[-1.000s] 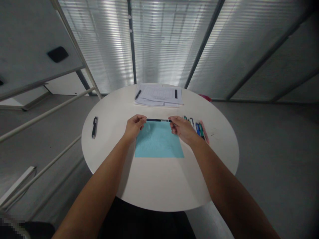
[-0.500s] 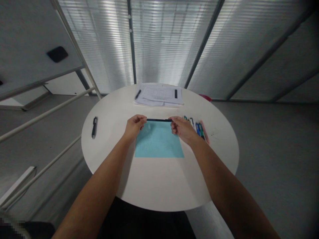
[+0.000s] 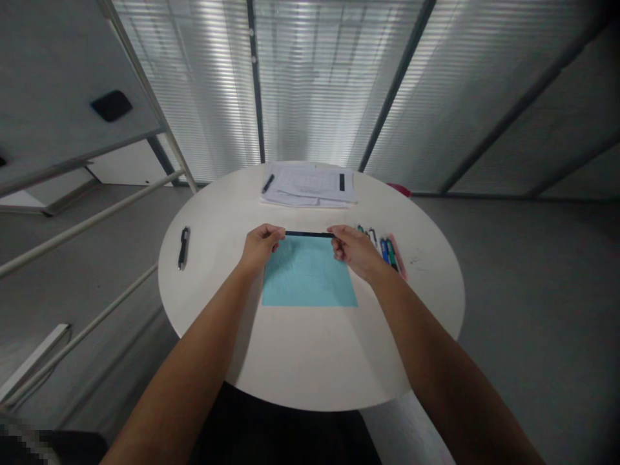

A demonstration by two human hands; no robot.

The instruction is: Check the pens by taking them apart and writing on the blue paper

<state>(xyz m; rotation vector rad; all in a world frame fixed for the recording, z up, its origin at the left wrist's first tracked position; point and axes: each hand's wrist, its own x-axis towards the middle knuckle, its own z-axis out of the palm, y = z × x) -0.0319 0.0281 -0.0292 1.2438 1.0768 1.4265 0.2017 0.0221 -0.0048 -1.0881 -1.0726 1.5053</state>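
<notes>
A slim dark pen-like stick (image 3: 309, 234) is held level between my two hands, over the far edge of a light blue sheet of paper (image 3: 310, 278). My left hand (image 3: 262, 245) pinches its left end between thumb and fingers. At the other end, my right hand (image 3: 352, 248) grips it with curled fingers. Faint marks show on the sheet, which lies flat on the round white table (image 3: 314, 355). My fingers hide both tips of the stick.
Several markers (image 3: 389, 253) and a pink strip-like item (image 3: 398, 257) lie right of my right hand. A black pen (image 3: 183, 248) rests at the table's left. Printed papers (image 3: 310, 187) with another pen (image 3: 268, 184) sit at the far edge. Metal rails (image 3: 92, 223) stand left.
</notes>
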